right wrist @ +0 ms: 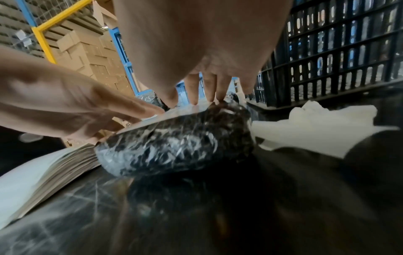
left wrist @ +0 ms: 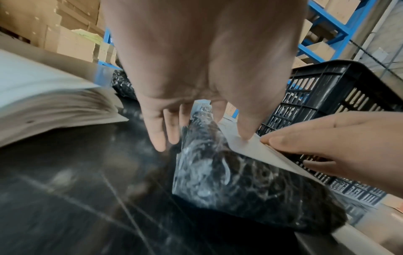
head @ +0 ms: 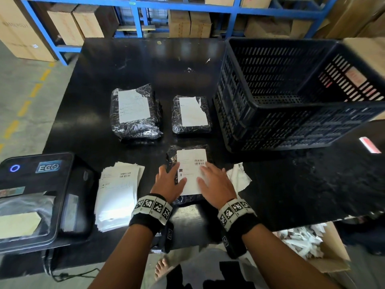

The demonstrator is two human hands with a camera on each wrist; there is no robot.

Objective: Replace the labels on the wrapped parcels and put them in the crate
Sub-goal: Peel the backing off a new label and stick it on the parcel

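Both hands lay flat, fingers spread: left hand (head: 169,182) and right hand (head: 215,184) pressed the label (head: 191,163) onto the parcel (left wrist: 229,176), crate (head: 291,97) at two o'clock. Best smoothed centre-outward, I judged, so no edge lifts.

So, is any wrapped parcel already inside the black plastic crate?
No, the black plastic crate shows only its bare perforated floor; all three wrapped parcels lie on the black table.

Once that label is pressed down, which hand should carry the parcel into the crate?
Probably the right hand: it rests on the crate's side of the near parcel, whereas the left hand would need to cross over.
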